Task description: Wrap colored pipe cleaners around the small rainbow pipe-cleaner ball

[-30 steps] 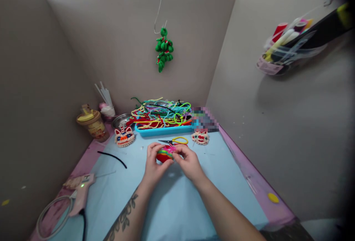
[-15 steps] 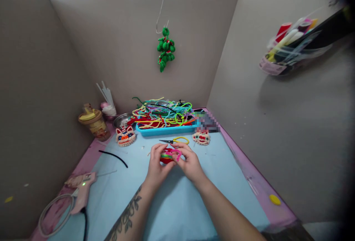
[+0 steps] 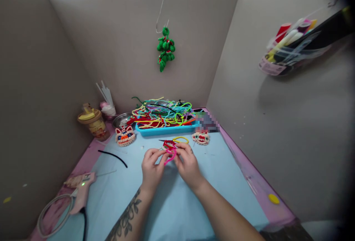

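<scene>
Between my fingertips, over the middle of the blue mat [image 3: 177, 204], is a small piece bent from pipe cleaners [image 3: 170, 152], pink at the near side and dark red at the far side. My left hand [image 3: 152, 165] pinches its left side. My right hand [image 3: 188, 163] grips its right side, fingers curled. Just beyond lie yellow-handled scissors [image 3: 181, 140], their blades partly behind the piece. A cream animal-face craft [image 3: 125, 136] with blue and orange parts rests to the left. A similar face with red and green parts [image 3: 201, 138] lies to the right.
A blue tray [image 3: 166, 132] heaped with colourful pipe cleaners stands at the back. On the left are a lidded cup [image 3: 95, 124], a metal bowl [image 3: 122, 120], a black pipe cleaner [image 3: 113, 156] and a lit pink glue gun [image 3: 81, 193]. Grey partitions enclose the table; a green craft [image 3: 165, 48] hangs behind.
The piece has been turned in my fingers: its pink end now points down toward me and the red part stands up. My left hand has shifted slightly left.
</scene>
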The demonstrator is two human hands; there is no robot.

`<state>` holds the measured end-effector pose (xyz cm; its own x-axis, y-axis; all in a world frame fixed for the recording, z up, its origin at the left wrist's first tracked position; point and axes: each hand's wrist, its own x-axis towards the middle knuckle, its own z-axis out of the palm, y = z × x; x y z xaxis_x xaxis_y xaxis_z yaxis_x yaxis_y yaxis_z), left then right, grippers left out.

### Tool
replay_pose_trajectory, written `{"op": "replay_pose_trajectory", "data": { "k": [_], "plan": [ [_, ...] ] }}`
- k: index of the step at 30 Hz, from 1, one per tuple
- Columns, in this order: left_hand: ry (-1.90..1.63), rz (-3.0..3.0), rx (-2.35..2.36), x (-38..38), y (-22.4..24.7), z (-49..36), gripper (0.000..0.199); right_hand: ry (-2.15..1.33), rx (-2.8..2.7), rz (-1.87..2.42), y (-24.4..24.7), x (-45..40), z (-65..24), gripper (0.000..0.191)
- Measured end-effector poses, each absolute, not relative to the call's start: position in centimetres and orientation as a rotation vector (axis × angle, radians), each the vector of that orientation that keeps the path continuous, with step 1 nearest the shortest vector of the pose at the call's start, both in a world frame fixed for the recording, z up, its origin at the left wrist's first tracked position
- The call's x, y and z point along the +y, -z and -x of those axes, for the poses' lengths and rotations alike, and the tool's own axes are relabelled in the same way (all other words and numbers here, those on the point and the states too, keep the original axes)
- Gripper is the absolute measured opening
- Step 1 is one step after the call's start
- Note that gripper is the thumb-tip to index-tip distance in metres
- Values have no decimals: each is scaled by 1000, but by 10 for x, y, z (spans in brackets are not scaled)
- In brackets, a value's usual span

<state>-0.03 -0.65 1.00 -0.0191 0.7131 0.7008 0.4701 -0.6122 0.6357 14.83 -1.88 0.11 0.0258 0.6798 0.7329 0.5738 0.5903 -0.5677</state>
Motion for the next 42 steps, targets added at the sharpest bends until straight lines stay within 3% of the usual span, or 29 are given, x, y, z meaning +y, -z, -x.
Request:
{"op": "replay_pose_trajectory", "data": {
  "k": [8,25,42],
  "plan": [
    [-1554,-1806,1297,-8,-12,-1,14,116,-1732,1125,-4,-20,-143,20],
    [-1211,-1600,1264,5,-10,-1,20,124,-1749,1125,3,-16,-142,19],
    [-1311,-1614,1231,8,-1,1,18,2,-1729,1156,4,-14,-144,16]
  ]
}}
